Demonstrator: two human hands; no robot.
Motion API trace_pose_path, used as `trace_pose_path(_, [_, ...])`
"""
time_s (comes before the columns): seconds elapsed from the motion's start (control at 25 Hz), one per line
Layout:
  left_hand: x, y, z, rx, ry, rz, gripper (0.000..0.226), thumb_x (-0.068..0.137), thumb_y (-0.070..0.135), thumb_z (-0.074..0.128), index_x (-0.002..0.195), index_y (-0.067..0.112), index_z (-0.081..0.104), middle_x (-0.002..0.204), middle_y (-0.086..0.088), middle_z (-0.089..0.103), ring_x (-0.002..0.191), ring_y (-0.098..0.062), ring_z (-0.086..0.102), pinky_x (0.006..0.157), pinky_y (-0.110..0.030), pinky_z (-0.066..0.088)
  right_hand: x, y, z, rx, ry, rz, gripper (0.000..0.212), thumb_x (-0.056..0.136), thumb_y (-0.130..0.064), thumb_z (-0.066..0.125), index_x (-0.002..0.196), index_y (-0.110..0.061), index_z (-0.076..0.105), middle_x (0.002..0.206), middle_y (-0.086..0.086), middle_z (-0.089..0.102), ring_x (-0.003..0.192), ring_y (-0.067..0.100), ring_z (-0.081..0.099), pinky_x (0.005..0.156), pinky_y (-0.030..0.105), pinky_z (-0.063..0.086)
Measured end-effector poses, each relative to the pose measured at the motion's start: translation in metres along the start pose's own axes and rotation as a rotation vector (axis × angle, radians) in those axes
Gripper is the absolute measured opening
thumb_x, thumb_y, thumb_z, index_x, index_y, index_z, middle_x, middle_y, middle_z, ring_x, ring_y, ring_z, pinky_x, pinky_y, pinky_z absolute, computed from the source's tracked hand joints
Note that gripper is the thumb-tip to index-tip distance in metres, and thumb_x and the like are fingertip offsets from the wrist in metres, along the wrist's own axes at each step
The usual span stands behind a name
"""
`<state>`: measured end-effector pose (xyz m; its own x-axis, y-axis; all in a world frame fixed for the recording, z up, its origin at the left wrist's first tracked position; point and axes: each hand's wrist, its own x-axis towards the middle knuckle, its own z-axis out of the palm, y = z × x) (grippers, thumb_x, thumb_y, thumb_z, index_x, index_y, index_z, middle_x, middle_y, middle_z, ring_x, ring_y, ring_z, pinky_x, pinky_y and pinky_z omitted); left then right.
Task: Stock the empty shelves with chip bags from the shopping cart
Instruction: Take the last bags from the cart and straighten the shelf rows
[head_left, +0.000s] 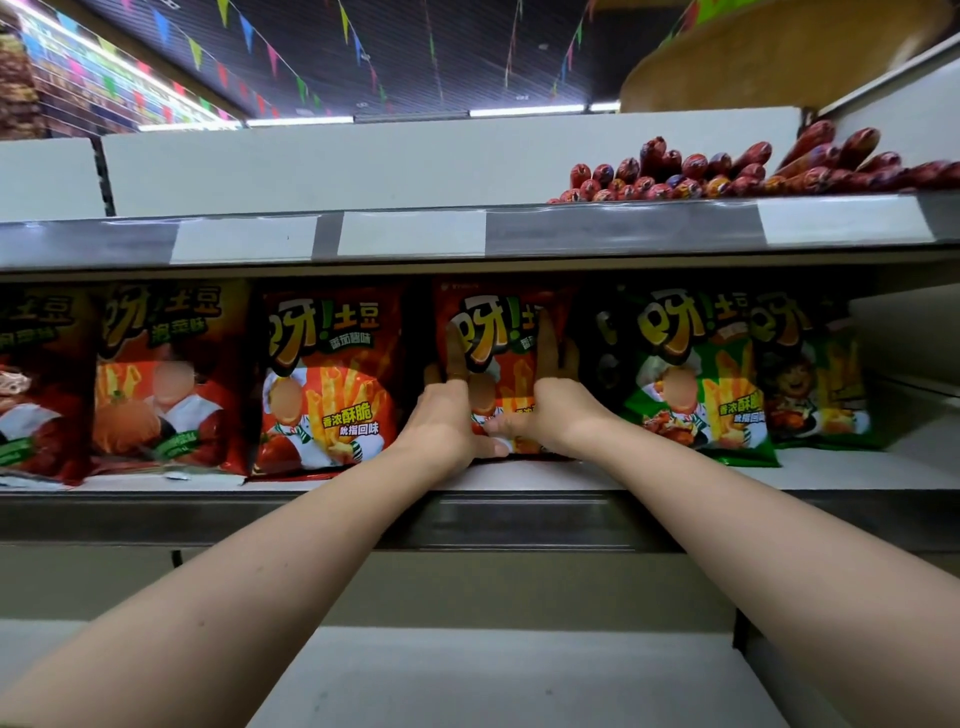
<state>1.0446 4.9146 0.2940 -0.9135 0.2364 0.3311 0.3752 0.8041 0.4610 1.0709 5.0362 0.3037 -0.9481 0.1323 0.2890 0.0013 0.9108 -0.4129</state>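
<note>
Pressing left hand (445, 420) and right hand (562, 415) flat, fingers straight, on the upright red chip bag (498, 327) - near the shelf's (561, 477) front edge.

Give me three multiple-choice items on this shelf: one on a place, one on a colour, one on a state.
1. The sausages lie: A on the upper shelf; B in a basket; C on the floor.
2. The neighbouring bag right of the red bag is mostly: A blue; B green; C yellow.
3. The red bag: A lies flat; B stands upright; C hangs.

A: they pile at the upper right.
B: green fills its lower half.
B: it stands on its bottom edge while the left hand and right hand press its front.
</note>
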Motion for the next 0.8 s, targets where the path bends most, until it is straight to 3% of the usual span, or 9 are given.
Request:
trace_pose_path(0.12, [-0.004,-0.001,-0.003,-0.007,-0.006,0.000,0.078,0.074,0.034,0.078,0.134,0.007,0.036,0.135,-0.014,0.037,0.124,-0.028,0.043,0.095,-0.034,0.043,-0.005,-0.003,-0.001,0.008,0.006,0.020,0.046,0.080,-0.052,0.065,0.069,-0.017,0.037,0.070,-0.003,0.040,0.060,0.008,0.036,0.049,0.022,0.027])
trace_pose_path(0.28, [-0.013,-0.004,-0.008,-0.033,0.006,0.089,0.098,0.073,0.032,0.079,0.146,0.013,0.015,0.137,-0.015,0.029,0.127,-0.030,0.036,0.097,-0.035,0.041,-0.014,-0.009,-0.005,0.173,0.082,0.081,0.051,0.073,-0.048,0.074,0.092,-0.011,0.044,0.083,-0.001,0.047,0.074,0.013,0.047,0.055,0.024,0.036])
trace_pose_path(0.4, [-0.020,-0.009,-0.012,0.023,0.036,0.183,0.101,0.075,0.033,0.077,0.148,0.014,0.010,0.136,-0.015,0.024,0.130,-0.031,0.028,0.103,-0.036,0.036,-0.022,-0.018,-0.007,0.282,0.309,0.068,0.045,0.079,-0.045,0.069,0.095,-0.008,0.050,0.091,0.005,0.051,0.087,0.022,0.054,0.068,0.033,0.047])
trace_pose_path(0.6, [-0.033,-0.002,-0.016,0.213,0.219,0.329,0.094,0.079,0.037,0.068,0.148,0.018,0.007,0.142,-0.018,0.017,0.135,-0.038,0.014,0.112,-0.046,0.016,-0.036,-0.028,-0.010,0.187,0.631,-0.061,0.040,0.092,-0.031,0.053,0.119,-0.003,0.045,0.116,0.017,0.045,0.107,0.029,0.047,0.086,0.035,0.040])
trace_pose_path(0.8, [-0.048,0.025,-0.007,0.223,0.218,0.380,0.098,0.082,0.037,0.065,0.150,0.021,-0.003,0.151,-0.019,0.000,0.140,-0.039,0.000,0.115,-0.048,0.006,-0.046,-0.006,-0.020,0.173,0.714,-0.156,0.039,0.091,-0.024,0.055,0.122,-0.004,0.044,0.117,0.016,0.044,0.109,0.029,0.045,0.089,0.034,0.038])
